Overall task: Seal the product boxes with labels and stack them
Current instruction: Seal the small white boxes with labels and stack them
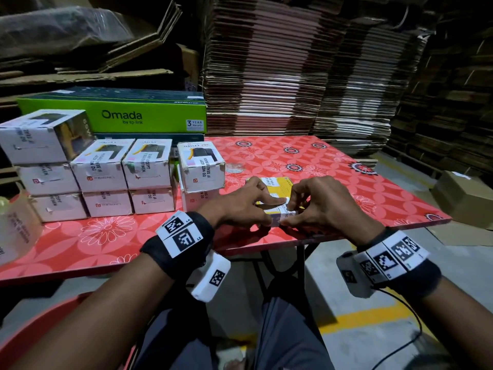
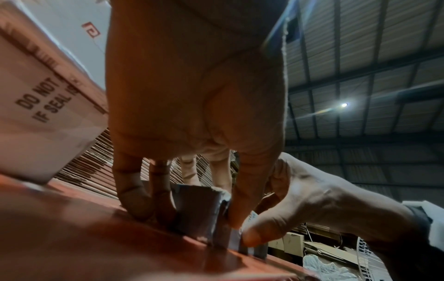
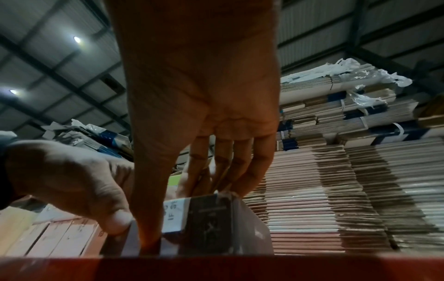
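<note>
A small yellow and white product box [image 1: 277,188] lies on the red flowered table [image 1: 328,161], close to its near edge. My left hand [image 1: 274,212] grips the box, index finger laid straight along the top and thumb on the near end. My right hand [image 1: 289,215] pinches the same end, its thumb pressing a white seal label [image 1: 280,209] printed "DO NOT ACCEPT IF SEAL IS BROKEN". In the right wrist view the label [image 3: 174,214] wraps the box [image 3: 209,214] edge beside my right thumb. In the left wrist view the box [image 2: 201,201] sits between my left fingers and thumb.
Several sealed white boxes [image 1: 106,172] are stacked in rows at the table's left, one pile [image 1: 201,169] nearest my hands. A green Omada carton [image 1: 120,116] lies behind them. A label roll [image 1: 16,228] stands far left. Flattened cardboard stacks [image 1: 293,70] wall the back.
</note>
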